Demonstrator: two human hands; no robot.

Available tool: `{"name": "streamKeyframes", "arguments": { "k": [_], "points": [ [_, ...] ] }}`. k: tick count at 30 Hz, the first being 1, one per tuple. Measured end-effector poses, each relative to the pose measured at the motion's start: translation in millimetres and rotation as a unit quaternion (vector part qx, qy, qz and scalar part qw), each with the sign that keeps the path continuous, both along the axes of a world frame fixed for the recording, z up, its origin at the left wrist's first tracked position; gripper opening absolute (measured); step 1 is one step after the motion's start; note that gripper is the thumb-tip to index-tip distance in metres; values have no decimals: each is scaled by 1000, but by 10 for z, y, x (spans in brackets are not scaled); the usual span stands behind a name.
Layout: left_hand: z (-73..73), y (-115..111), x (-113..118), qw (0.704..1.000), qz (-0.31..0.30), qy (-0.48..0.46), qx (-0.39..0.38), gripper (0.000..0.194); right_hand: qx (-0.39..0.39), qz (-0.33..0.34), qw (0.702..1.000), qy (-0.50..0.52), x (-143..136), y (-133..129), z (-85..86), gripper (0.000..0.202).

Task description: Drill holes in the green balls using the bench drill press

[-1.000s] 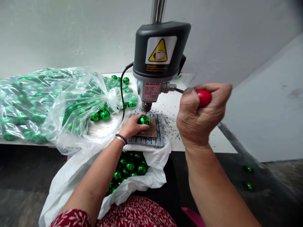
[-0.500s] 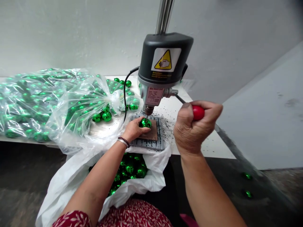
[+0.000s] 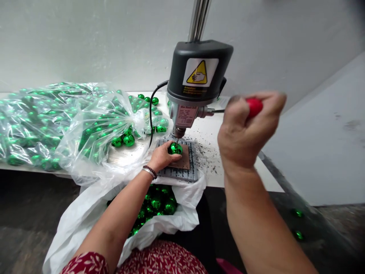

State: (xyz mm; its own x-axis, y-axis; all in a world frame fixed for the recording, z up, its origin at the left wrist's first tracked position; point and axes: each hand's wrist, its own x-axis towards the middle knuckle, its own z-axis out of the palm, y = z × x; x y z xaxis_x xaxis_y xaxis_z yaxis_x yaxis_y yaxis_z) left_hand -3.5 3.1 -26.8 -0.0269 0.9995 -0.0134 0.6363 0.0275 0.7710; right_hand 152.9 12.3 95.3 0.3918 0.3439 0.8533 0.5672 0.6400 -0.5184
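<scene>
My left hand [image 3: 162, 155] grips a shiny green ball [image 3: 175, 148] on a brown board [image 3: 184, 160], which lies on the grey base plate [image 3: 191, 176] of a bench drill [image 3: 199, 80]. Right above the ball is the drill's bit; whether it touches the ball is hard to tell. To the right, my right hand [image 3: 246, 131] is closed around the red knob [image 3: 254, 107] of the drill's lever, slightly blurred. Below the plate, a white bag [image 3: 186, 213] lies open with several green balls [image 3: 156, 203] inside.
A large clear plastic bag [image 3: 42, 125] of green balls covers the table's left side. Loose green balls [image 3: 128, 140] lie near its tied neck. A black cable [image 3: 151, 110] hangs left of the drill. Dark shavings dot the white table [image 3: 268, 177]. Two balls [image 3: 298, 234] are on the floor.
My right hand has moved up and to the right with the red knob, and the lever is now nearly level. My left hand and the ball stay in place.
</scene>
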Motion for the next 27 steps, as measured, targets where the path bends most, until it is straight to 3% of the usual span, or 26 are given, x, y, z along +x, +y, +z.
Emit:
{"name": "streamKeyframes", "arguments": {
  "k": [3,6,11,16,23,27],
  "points": [
    [5,-83,-5,999,0,-23,23,53,-71,-24,997,-26,25,124,281,16],
    [31,-220,-57,996,-16,-69,49,46,-138,-25,990,-30,21,116,397,16],
    [128,-550,-261,993,-23,-74,91,55,-187,-18,982,-19,-13,24,427,14],
    [279,-987,-465,995,-9,-75,71,64,-198,-34,979,-12,-41,25,442,18],
    [328,-1485,-595,985,35,-167,26,63,-207,-29,978,4,-58,33,439,21],
    [274,-1641,-668,953,13,-302,3,62,-200,-12,980,1,-59,19,431,27]
  ]
}}
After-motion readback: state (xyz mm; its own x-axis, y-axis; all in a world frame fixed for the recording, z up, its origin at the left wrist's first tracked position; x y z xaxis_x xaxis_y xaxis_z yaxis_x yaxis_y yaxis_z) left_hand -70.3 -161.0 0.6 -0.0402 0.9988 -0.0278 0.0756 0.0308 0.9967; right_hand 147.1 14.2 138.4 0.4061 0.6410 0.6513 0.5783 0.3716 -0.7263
